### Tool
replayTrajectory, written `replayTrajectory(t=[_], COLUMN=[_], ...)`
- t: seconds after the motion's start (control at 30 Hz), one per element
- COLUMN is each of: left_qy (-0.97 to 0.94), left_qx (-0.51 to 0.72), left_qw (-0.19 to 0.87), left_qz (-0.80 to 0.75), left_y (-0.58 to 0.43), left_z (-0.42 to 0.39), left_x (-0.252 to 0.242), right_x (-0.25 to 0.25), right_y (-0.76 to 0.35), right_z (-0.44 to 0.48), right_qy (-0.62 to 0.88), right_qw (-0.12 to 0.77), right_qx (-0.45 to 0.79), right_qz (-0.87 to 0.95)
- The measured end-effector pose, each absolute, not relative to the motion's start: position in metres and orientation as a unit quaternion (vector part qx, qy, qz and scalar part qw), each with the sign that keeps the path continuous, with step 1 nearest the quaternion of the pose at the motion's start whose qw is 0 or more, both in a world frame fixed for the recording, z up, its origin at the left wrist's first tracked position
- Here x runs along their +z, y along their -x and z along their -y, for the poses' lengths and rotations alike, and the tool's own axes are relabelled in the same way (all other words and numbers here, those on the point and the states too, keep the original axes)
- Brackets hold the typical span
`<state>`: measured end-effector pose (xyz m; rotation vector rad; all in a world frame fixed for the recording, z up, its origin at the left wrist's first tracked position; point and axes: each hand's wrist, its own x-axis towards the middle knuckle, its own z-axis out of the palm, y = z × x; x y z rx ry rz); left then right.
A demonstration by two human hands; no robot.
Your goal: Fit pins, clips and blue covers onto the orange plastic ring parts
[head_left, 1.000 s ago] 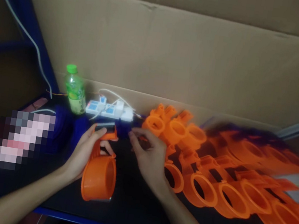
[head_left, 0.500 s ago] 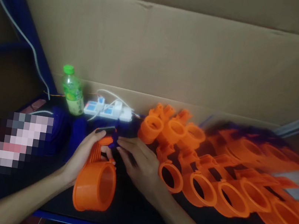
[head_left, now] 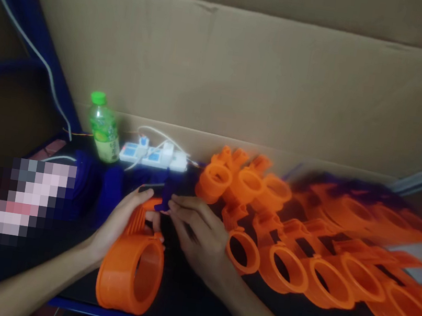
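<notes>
My left hand [head_left: 119,223] is closed round the ribbed handle of an orange plastic tape dispenser [head_left: 133,270], whose wide round ring points toward me near the table's front edge. My right hand [head_left: 199,235] reaches in from the right, its fingertips pinched at the top end of the handle beside a small dark piece. What those fingertips grip is too small to make out.
Several more orange dispensers [head_left: 298,261] lie in rows across the dark table to the right. A green-capped bottle [head_left: 103,129] and a white power strip [head_left: 153,156] with cables stand at the back by a cardboard wall [head_left: 246,79]. A pixelated patch lies at the left.
The dispenser has dropped lower and nearer the front edge in my left hand. My right hand has come left until its fingertips meet the handle's top.
</notes>
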<state>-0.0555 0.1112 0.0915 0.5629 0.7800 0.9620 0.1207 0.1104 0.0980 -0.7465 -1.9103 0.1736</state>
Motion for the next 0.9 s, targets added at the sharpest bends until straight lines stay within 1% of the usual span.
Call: replayTrajectory(t=[0.13, 0.2, 0.33, 0.6, 0.9], left_qy=[-0.281, -0.295, -0.304, -0.296, -0.287], left_qx=[0.517, 0.532, 0.533, 0.551, 0.523], left_qw=[0.719, 0.705, 0.700, 0.671, 0.695], left_qz=[-0.371, -0.365, -0.366, -0.399, -0.401], left_y=[0.053, 0.051, 0.050, 0.049, 0.049], left_z=[-0.108, -0.106, -0.103, -0.102, -0.101], left_x=[0.089, 0.089, 0.090, 0.084, 0.085], right_x=[0.096, 0.095, 0.094, 0.092, 0.089], right_y=[-0.120, -0.119, -0.118, -0.117, -0.120], right_z=[-0.110, -0.111, -0.110, -0.112, -0.110], right_qy=[0.324, 0.328, 0.301, 0.289, 0.301], right_qw=[0.516, 0.522, 0.544, 0.557, 0.550], right_qx=[0.069, 0.069, 0.067, 0.067, 0.056], right_qz=[0.790, 0.784, 0.780, 0.776, 0.777])
